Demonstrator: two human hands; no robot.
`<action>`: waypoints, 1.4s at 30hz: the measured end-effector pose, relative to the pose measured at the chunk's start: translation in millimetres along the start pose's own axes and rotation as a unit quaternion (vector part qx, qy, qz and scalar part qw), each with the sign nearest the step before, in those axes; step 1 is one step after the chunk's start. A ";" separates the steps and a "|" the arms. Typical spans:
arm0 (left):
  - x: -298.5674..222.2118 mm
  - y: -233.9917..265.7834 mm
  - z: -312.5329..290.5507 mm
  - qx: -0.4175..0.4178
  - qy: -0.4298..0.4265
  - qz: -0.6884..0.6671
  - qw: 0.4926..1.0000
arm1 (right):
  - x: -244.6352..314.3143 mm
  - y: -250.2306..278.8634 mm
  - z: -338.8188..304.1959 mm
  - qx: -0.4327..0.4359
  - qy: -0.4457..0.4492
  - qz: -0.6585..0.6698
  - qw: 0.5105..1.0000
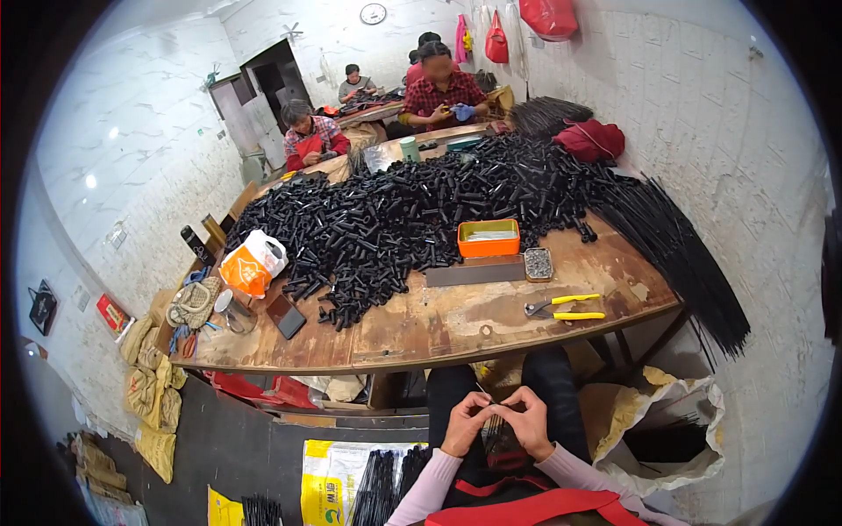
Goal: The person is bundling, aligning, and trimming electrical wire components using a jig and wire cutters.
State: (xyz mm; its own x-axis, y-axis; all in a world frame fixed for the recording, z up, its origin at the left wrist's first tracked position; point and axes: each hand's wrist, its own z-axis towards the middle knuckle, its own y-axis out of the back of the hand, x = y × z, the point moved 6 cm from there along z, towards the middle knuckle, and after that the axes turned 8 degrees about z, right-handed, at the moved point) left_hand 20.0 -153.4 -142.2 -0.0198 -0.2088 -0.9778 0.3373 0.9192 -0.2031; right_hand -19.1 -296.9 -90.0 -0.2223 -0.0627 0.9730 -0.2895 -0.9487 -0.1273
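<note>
Left grip and right grip meet above my knees, thumbs and fingertips drawn together at one spot; whether they clamp something or merely touch, I can't tell, since anything between them is too small to make out. Held low and close like this, I suppose, they can steady each other, below the front edge of the tabletop. Nearest up there are the pliers, lying near that edge with their yellow handles toward my right, probably to suit my right side. Farther back sit a small tin of grey bits, a flat dark strip and an orange box, likely kept on my side of the heap of short black parts so they don't get buried. Long black rods overhang the right-hand end, perhaps being too long to lie elsewhere, and an open sack stands to my right, presumably for easy reaching.
</note>
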 end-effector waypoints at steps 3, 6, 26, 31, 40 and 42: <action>-5.9 -8.7 -5.0 -0.019 -0.015 0.035 0.999 | -4.1 4.7 -3.1 -0.002 -0.011 0.011 1.000; -25.9 -12.8 -13.1 -0.069 -0.050 0.083 0.993 | 15.2 1.0 2.6 0.005 -0.004 0.048 0.999; -55.6 -16.0 -58.3 -0.206 -0.050 0.147 0.966 | 12.5 -17.7 -18.8 0.094 -0.142 0.139 0.976; -42.5 -10.7 -65.3 -0.187 -0.033 0.116 0.975 | 17.8 -19.2 -26.5 0.075 -0.116 0.162 0.977; -76.1 1.2 -54.3 0.033 -0.048 0.079 0.995 | 61.3 -28.3 -12.5 0.242 -0.119 0.116 0.956; -111.4 -6.4 -44.1 0.097 -0.067 0.056 0.992 | 84.0 -32.3 -1.0 0.308 -0.069 0.184 0.931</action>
State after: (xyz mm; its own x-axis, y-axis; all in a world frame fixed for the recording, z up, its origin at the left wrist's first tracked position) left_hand -21.4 -121.3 -34.2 0.1485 -0.1642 -0.9752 0.5046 0.8607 -0.0681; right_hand -29.3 -271.2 -4.4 -0.0661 -0.4173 0.9064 0.3815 -0.8499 -0.3635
